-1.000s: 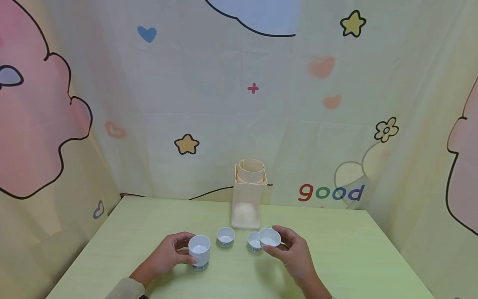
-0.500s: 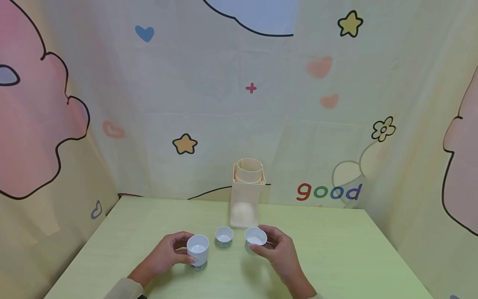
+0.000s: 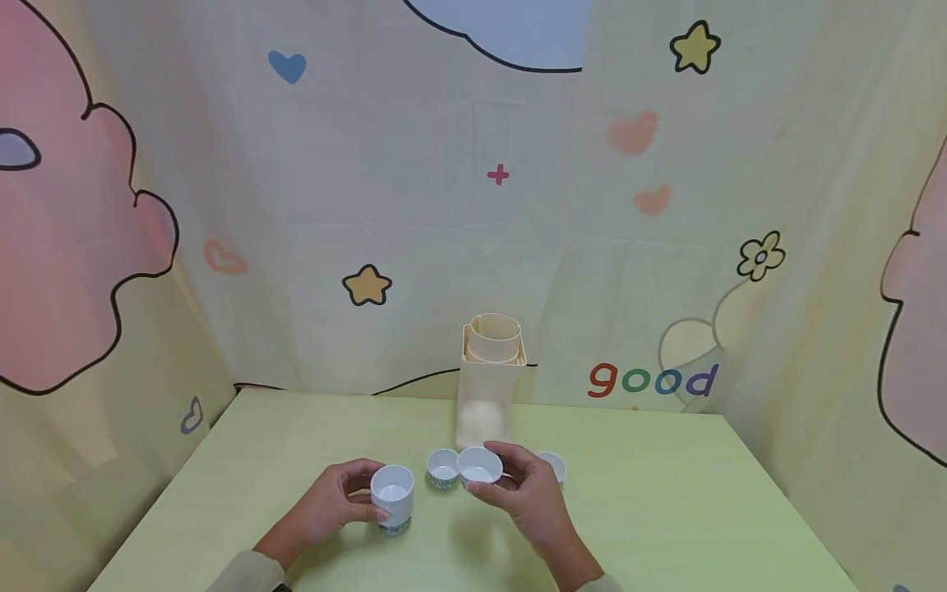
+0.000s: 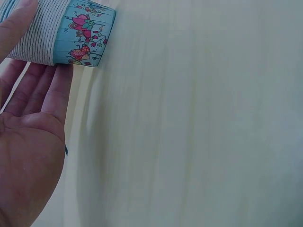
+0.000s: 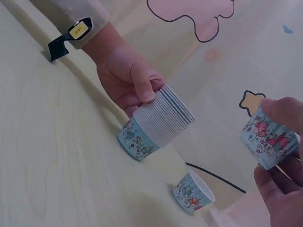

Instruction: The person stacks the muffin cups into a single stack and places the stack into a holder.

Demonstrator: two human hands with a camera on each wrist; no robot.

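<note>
My left hand (image 3: 333, 501) grips an upright stack of nested paper cups (image 3: 392, 493) near the table's front. In the right wrist view the stack (image 5: 163, 116) shows many white rims above a blue flowered lowest cup. My right hand (image 3: 533, 501) holds a single blue flowered paper cup (image 5: 269, 139) by its side, thumb in front and fingers behind, mouth up. In the head view this held cup (image 3: 479, 467) overlaps the edge of another paper cup (image 3: 442, 470) standing on the table. A further paper cup (image 3: 555, 467) shows partly behind my right hand.
A cream plastic stand (image 3: 484, 403) with a round tube (image 3: 496, 337) in its top stands at the table's back edge, behind the cups. Pale green tabletop (image 3: 651, 493) stretches to both sides. A printed curtain (image 3: 414, 181) hangs behind.
My right hand has moved left with its cup, over the standing cups. The rightmost standing cup has come into view, while the middle one is now covered. The left hand stays still.
</note>
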